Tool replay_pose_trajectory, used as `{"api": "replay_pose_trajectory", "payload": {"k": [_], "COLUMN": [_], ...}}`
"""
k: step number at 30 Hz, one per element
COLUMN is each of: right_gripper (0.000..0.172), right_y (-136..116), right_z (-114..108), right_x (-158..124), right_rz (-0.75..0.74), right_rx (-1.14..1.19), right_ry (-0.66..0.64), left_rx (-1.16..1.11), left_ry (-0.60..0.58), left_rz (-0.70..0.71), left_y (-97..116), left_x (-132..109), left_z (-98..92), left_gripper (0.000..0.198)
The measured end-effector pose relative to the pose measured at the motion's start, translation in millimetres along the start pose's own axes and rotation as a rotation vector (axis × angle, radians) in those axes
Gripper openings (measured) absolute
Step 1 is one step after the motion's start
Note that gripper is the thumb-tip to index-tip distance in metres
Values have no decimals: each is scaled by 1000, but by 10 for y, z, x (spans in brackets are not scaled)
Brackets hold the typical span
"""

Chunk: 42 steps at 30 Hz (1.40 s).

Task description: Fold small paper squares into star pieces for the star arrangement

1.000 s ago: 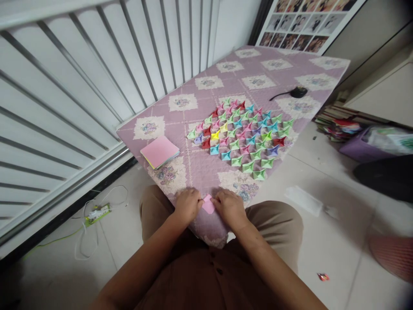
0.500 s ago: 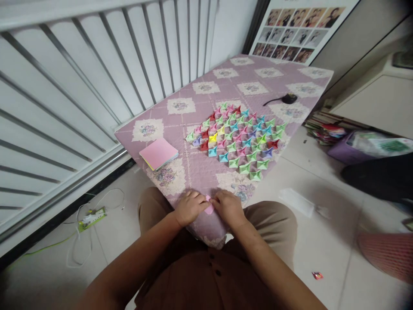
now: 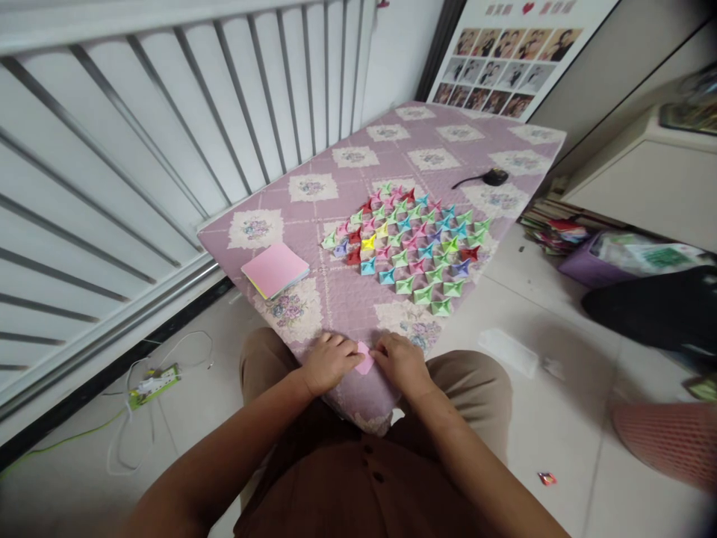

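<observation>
A small folded piece of pink paper point(image 3: 364, 359) lies on the cloth at the near corner of the table. My left hand point(image 3: 331, 364) presses its left edge with the thumb, the fingers curled together on the cloth. At its right edge, my right hand point(image 3: 402, 362) is closed, thumb and forefinger pinched on the paper. Beyond both hands, several rows of folded paper stars point(image 3: 417, 243) in green, pink, blue, red, yellow and purple are spread out. A stack of square paper point(image 3: 275, 270), pink on top, rests to the left.
A patterned purple cloth point(image 3: 341, 295) covers the table. A black cabled object point(image 3: 495, 177) lies toward the far right. The white radiator point(image 3: 168, 134) runs along the left side. On the floor are a power strip point(image 3: 154, 385) and a pink ribbed basket point(image 3: 666, 441).
My right hand has shifted slightly right, showing more of the pink paper between my hands. My left hand stays almost in place. The view has tilted slightly.
</observation>
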State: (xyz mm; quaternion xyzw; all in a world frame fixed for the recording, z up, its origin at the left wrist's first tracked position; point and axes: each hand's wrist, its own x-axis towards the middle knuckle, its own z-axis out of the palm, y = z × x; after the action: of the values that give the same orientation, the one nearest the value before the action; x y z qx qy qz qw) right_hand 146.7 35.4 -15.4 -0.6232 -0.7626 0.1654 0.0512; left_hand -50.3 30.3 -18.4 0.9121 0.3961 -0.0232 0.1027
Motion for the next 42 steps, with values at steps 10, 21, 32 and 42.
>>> {"api": "replay_pose_trajectory", "payload": {"k": [10, 21, 32, 42], "right_gripper": [16, 47, 52, 25], "right_y": [17, -158, -120, -34], "right_z": [-36, -102, -163, -164], "right_x": [65, 230, 378, 190], "right_rz": [20, 136, 168, 59], "right_rx": [-12, -206, -139, -76], "right_ry": [-73, -175, -286, -183], "left_rx": [-27, -16, 17, -14], "left_ry": [19, 47, 73, 72], "left_rz": [-55, -32, -16, -22], "left_y": [20, 29, 24, 27], "left_x": [-103, -101, -99, -168], "left_z": [62, 62, 100, 92], "left_gripper": [29, 29, 31, 29]}}
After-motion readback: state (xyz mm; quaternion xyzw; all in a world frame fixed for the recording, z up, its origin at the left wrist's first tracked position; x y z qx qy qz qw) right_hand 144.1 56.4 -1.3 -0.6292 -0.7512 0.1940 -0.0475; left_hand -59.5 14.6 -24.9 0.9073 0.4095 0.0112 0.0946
